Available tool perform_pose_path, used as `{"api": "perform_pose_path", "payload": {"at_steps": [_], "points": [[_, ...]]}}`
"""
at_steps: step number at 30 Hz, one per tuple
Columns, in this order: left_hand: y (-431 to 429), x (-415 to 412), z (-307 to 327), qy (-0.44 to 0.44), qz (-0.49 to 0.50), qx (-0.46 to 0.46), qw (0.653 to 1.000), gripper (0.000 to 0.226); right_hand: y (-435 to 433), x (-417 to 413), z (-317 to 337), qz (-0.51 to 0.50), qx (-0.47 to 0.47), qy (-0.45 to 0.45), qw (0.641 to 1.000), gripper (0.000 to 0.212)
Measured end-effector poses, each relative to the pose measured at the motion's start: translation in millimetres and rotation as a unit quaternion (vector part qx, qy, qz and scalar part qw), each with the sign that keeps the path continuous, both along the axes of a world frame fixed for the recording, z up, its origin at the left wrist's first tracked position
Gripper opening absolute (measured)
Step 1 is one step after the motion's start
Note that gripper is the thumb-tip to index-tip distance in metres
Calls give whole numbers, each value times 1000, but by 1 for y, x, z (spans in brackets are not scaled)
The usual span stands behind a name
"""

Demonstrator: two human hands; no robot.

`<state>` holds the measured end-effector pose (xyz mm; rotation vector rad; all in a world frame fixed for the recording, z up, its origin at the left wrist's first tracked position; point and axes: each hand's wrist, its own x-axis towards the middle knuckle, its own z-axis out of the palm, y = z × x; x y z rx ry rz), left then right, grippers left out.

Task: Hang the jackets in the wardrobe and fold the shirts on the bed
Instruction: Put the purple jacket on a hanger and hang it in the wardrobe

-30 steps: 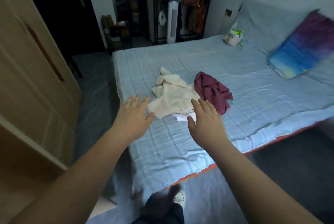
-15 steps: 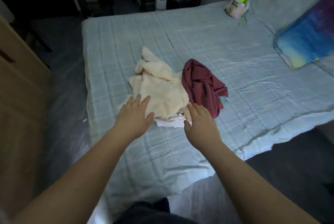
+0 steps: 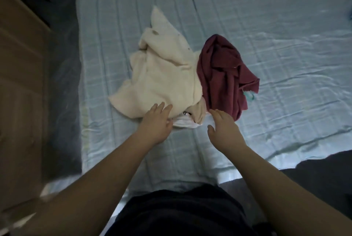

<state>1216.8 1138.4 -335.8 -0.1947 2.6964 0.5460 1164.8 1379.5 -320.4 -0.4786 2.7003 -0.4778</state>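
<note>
Shirts, that's what I'm looking at: a cream shirt (image 3: 163, 83) lies crumpled on the bed (image 3: 285, 45), and a maroon shirt (image 3: 222, 76) is bunched up right against its right edge, touching it. Under the cream one, at the near edge, a bit of white fabric (image 3: 185, 124) peeks out with a small dark print on it. A scrap of teal (image 3: 250, 96) shows just beside the maroon heap.

My left hand (image 3: 157, 122) is flat, fingers spread and extended, resting on the near hem of the cream shirt, gripping nothing that I can see. My right hand (image 3: 223, 128) is open too, fingers stretched forward, thumb out to the side, fingertips at the near edge of the maroon shirt; whether they touch it I can't tell. It holds nothing.

The bed wears a pale blue checked sheet, wrinkled. On the left stands a wooden wardrobe (image 3: 21, 83), with dark floor (image 3: 62, 76) between it and the bed.
</note>
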Motion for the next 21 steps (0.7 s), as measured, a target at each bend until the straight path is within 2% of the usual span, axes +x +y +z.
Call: {"api": "perform_pose_path", "payload": {"at_steps": [7, 10, 15, 18, 21], "points": [[33, -37, -62, -78, 57, 19, 995, 67, 4, -71, -72, 100, 34, -118, 987, 50], [39, -49, -83, -101, 71, 3, 992, 69, -3, -96, -97, 143, 45, -138, 979, 49], [36, -66, -107, -110, 69, -49, 990, 73, -22, -132, -128, 152, -8, -170, 974, 51], [36, -76, -115, -89, 88, -53, 991, 76, -34, -149, -143, 101, -77, -190, 973, 53], [40, -85, -117, -69, 103, -57, 991, 72, -49, -160, -157, -34, -135, -192, 972, 45]]}}
